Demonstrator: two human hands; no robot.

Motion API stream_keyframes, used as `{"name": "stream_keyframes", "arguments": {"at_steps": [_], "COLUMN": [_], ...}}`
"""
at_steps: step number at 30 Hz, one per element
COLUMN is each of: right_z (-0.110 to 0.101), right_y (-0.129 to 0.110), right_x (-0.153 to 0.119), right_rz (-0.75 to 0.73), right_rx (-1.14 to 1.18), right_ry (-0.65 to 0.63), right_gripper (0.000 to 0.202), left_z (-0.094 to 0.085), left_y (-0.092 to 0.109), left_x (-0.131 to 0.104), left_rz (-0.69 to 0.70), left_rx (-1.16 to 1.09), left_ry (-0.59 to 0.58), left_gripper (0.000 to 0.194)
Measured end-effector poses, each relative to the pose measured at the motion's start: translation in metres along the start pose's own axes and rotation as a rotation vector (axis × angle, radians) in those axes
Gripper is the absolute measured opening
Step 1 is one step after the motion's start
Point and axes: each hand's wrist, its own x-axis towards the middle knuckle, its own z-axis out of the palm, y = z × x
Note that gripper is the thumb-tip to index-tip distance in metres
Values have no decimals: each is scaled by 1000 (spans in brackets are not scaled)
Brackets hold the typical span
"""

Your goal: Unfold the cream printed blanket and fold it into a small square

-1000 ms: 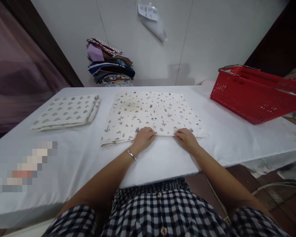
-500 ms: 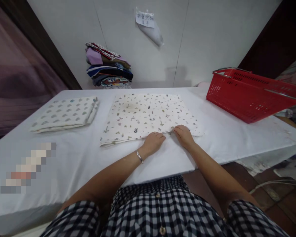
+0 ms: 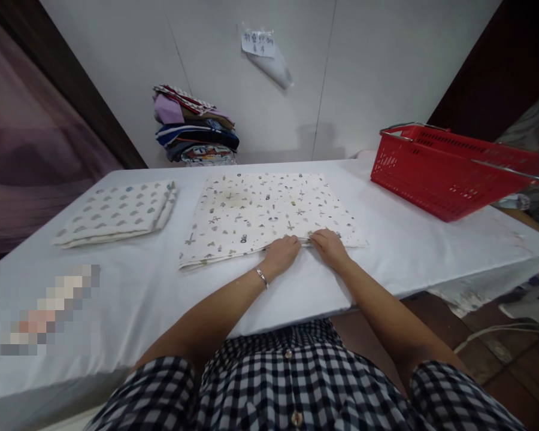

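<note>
A cream cloth (image 3: 260,206) with small printed figures lies flat in layers on the white-covered table (image 3: 161,305). My left hand (image 3: 284,254), with a bracelet at the wrist, has its fingers closed on the cloth's near edge. Close beside it, my right hand (image 3: 330,246) pinches the same edge, slightly right of the middle. The fingertips of both hands are partly hidden by the cloth and the hands themselves.
A folded white cloth with grey-green motifs (image 3: 117,212) lies at the left. A red basket (image 3: 431,173) stands at the right rear. Behind the table is a stack of folded clothes (image 3: 195,129). A paper sign (image 3: 258,43) hangs on the wall. A blurred-out item (image 3: 56,305) lies front left.
My left hand has slid right along the cloth's near edge, closer to my right hand, which still pinches it. The whole view has shifted slightly.
</note>
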Motion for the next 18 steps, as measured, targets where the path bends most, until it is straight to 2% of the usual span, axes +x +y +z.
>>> {"name": "stream_keyframes", "arguments": {"at_steps": [11, 15, 18], "right_z": [-7, -5, -1], "right_y": [-6, -7, -5], "right_x": [-6, -5, -5], "right_rz": [-101, -69, -47], "right_rx": [67, -1, -22], "right_ry": [-11, -21, -28], "right_gripper": [23, 21, 22], "left_z": [8, 7, 6], "left_y": [-1, -1, -2], "left_x": [-1, 0, 0], "left_rz": [-46, -56, -49], "left_rx": [1, -5, -24], "left_ry": [188, 232, 322], "left_gripper": [16, 16, 16]}}
